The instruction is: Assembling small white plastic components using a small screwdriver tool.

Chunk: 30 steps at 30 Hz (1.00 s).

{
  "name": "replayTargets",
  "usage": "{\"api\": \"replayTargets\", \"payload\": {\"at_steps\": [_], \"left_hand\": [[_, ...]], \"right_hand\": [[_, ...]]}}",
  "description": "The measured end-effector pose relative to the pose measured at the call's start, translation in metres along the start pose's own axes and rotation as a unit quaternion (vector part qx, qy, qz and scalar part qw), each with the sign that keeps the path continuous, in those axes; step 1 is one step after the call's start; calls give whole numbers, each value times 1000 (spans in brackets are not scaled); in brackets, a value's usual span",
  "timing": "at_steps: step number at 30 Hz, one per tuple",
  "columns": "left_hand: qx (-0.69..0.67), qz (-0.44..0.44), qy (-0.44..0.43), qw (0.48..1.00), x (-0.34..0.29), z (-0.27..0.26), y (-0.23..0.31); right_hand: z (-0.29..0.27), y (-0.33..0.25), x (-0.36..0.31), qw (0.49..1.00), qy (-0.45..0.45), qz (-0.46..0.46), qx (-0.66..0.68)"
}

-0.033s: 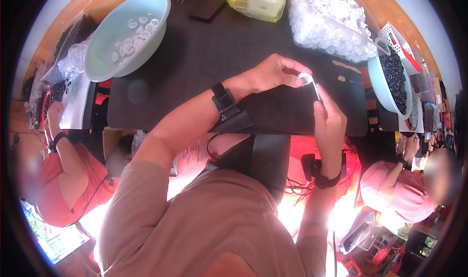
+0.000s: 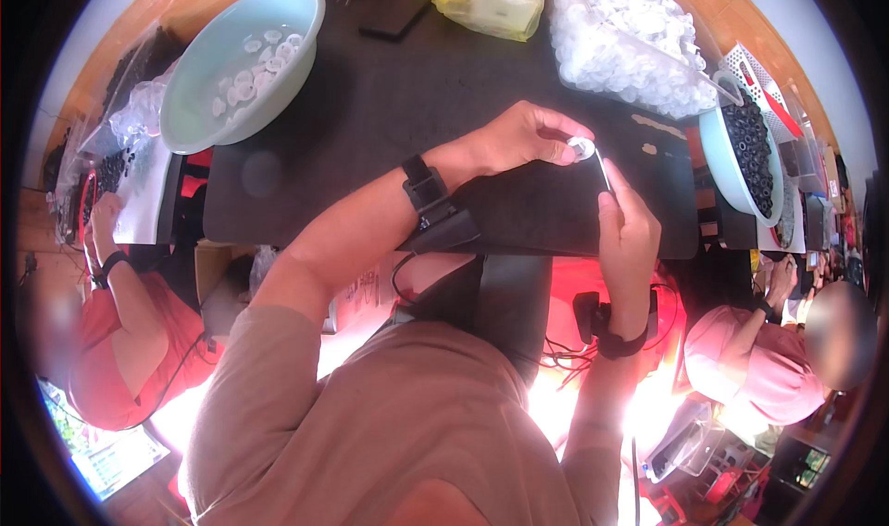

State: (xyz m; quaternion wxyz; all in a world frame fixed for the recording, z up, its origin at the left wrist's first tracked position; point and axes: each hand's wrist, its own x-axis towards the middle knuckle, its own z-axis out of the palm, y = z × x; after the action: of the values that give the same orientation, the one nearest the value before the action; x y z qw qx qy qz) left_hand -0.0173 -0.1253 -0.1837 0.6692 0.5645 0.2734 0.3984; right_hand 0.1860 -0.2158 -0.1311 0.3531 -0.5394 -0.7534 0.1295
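Note:
Between its thumb and fingertips, my left hand [image 2: 528,140] pinches a small white round plastic piece [image 2: 582,148] over the right half of the black table [image 2: 398,109]. My right hand [image 2: 630,220] is closed on a thin, light-coloured stick-like tool [image 2: 604,172], held upright between thumb and forefinger. The tool's far tip is right beside the white piece; whether they touch I cannot tell. What kind of tool it is does not show clearly.
A pale blue basin [image 2: 181,118] with several white round pieces stands at left. At back right lies a clear bag [image 2: 620,54] full of white pieces, beside a basin [image 2: 722,160] of black rings. A yellow bag [image 2: 482,3] sits behind. People [image 2: 139,341] work on both sides.
My right hand and the tool have shifted very slightly to the right. The left hand keeps its pinch on the white piece.

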Motion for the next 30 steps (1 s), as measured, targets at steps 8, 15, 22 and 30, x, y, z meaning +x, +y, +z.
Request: {"api": "replayTargets", "payload": {"at_steps": [8,15,22,30], "left_hand": [[-56,-12,-9,998,2,-1,2],[-32,4,-8,999,7,-5,1],[-1,-4,7,1000,6,-2,4],[46,32,8,998,5,-2,2]], "right_hand": [[1,-7,3,1000,-12,3,-29],[4,-6,8,999,-18,-2,-37],[6,-7,9,998,-30,-7,-60],[14,-9,8,991,-27,-15,-131]]}}
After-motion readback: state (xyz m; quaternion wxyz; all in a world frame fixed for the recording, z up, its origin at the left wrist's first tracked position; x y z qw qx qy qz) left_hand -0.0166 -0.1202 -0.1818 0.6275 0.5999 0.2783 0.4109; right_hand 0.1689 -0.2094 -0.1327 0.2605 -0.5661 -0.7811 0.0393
